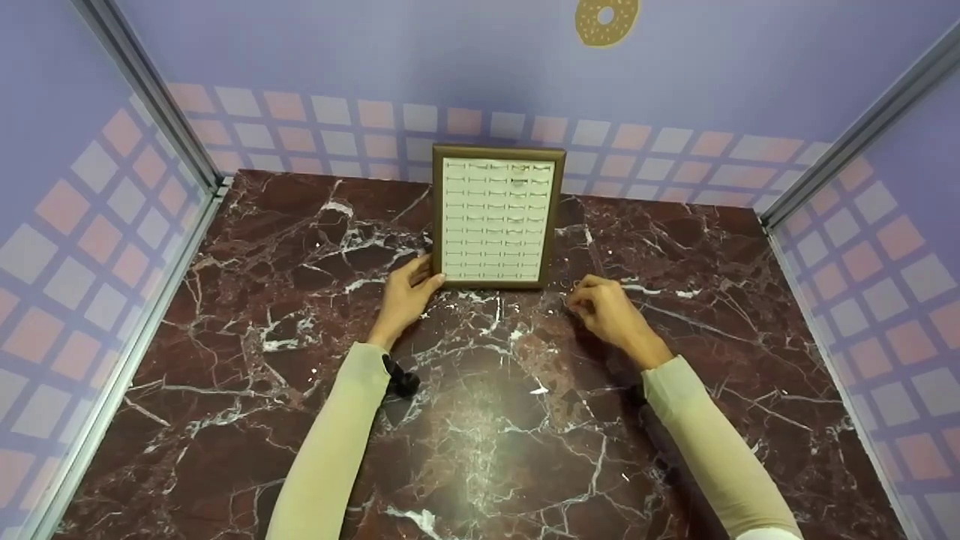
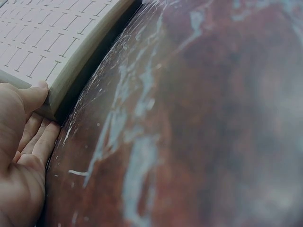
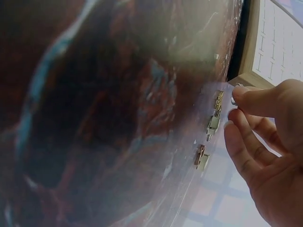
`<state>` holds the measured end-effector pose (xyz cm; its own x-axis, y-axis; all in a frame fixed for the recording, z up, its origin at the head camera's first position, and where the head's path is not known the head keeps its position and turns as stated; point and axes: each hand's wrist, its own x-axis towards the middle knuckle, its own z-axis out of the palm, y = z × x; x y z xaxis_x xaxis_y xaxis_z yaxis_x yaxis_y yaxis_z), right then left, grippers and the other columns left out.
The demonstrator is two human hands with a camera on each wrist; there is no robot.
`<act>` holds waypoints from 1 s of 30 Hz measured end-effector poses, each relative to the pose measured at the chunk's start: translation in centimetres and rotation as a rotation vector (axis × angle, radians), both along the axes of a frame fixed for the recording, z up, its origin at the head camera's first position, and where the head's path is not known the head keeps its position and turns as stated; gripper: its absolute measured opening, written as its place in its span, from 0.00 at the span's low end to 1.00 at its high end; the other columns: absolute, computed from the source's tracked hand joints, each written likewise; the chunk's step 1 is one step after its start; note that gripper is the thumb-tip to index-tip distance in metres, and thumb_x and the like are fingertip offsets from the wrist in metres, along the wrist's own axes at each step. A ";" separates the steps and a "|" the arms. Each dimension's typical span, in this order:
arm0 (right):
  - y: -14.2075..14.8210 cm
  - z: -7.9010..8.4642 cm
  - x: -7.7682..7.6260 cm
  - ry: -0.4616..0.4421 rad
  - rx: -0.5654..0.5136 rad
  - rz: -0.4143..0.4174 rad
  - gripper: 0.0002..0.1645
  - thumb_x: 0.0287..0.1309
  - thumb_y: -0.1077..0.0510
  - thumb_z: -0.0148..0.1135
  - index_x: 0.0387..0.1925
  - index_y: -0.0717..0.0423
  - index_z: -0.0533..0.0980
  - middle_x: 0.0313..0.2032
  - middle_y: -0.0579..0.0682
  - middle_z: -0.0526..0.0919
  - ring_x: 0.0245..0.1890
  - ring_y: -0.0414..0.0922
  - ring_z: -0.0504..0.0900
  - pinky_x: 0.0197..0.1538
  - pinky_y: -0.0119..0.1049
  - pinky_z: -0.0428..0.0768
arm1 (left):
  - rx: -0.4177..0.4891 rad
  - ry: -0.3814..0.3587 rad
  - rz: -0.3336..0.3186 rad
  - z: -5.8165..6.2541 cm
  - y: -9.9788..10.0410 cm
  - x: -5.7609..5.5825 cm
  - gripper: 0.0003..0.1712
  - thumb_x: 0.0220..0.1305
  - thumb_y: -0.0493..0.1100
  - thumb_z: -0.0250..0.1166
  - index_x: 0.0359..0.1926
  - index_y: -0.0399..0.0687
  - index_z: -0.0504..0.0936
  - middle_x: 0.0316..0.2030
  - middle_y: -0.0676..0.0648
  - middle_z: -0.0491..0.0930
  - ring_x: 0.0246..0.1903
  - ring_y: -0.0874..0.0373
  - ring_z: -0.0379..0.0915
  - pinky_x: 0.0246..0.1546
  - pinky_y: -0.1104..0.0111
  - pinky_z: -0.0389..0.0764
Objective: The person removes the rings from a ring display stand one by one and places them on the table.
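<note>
A ring display board with a brown wooden frame and a white slotted face leans upright at the back of the table. Several rings sit in its upper right slots, among them a gold ring. My left hand grips the lower left corner, thumb on the front of the frame and fingers behind it. Beside the lower right corner, my right hand pinches a small silvery ring between thumb and forefinger, mostly hidden by the fingertips. Near those fingertips, a few loose rings lie on the table.
The dark red marbled table has white veins and a glossy surface. Purple walls with pink and white squares close it in at the back and both sides, with metal posts at the back corners.
</note>
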<state>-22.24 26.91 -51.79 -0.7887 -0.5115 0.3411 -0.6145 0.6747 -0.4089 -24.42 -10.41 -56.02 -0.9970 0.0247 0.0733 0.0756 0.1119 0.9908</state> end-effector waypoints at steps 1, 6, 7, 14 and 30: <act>0.0 -0.1 0.0 -0.008 0.005 0.002 0.07 0.55 0.77 0.72 0.30 0.65 0.89 0.33 0.56 0.86 0.33 0.52 0.87 0.37 0.44 0.91 | 0.001 -0.001 0.001 0.0 0.0 0.0 0.31 0.73 0.35 0.70 0.73 0.32 0.74 0.70 0.31 0.76 0.68 0.38 0.76 0.73 0.59 0.79; 0.0 -0.3 0.0 -0.034 0.029 0.007 0.07 0.56 0.75 0.73 0.30 0.64 0.90 0.33 0.56 0.87 0.35 0.53 0.88 0.42 0.45 0.92 | 0.009 0.006 0.000 0.0 0.0 0.0 0.31 0.73 0.34 0.70 0.73 0.31 0.74 0.69 0.30 0.76 0.68 0.38 0.77 0.73 0.58 0.79; 0.1 -0.4 0.0 -0.037 0.029 0.008 0.07 0.56 0.76 0.73 0.30 0.64 0.90 0.33 0.56 0.87 0.35 0.53 0.88 0.43 0.45 0.92 | 0.009 0.009 0.000 0.0 0.0 0.0 0.31 0.73 0.34 0.69 0.73 0.31 0.74 0.69 0.30 0.76 0.68 0.37 0.77 0.73 0.57 0.79; 0.1 -0.7 0.0 -0.057 0.019 0.020 0.07 0.55 0.77 0.72 0.30 0.66 0.89 0.32 0.56 0.86 0.34 0.53 0.87 0.40 0.46 0.91 | 0.008 0.021 -0.002 -0.1 -0.1 0.1 0.30 0.72 0.33 0.69 0.72 0.30 0.74 0.69 0.30 0.76 0.68 0.37 0.77 0.73 0.56 0.79; -1.1 2.6 -1.2 0.020 -0.044 -0.013 0.08 0.56 0.77 0.69 0.35 0.68 0.89 0.35 0.59 0.86 0.32 0.52 0.86 0.36 0.43 0.91 | 0.020 0.010 0.004 -0.1 0.0 0.0 0.31 0.73 0.34 0.69 0.72 0.30 0.74 0.69 0.30 0.76 0.69 0.36 0.75 0.73 0.56 0.78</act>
<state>-23.45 25.85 -49.22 -0.7879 -0.4857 0.3787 -0.6142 0.6642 -0.4261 -24.46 -10.36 -56.10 -0.9963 0.0189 0.0835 0.0849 0.0928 0.9921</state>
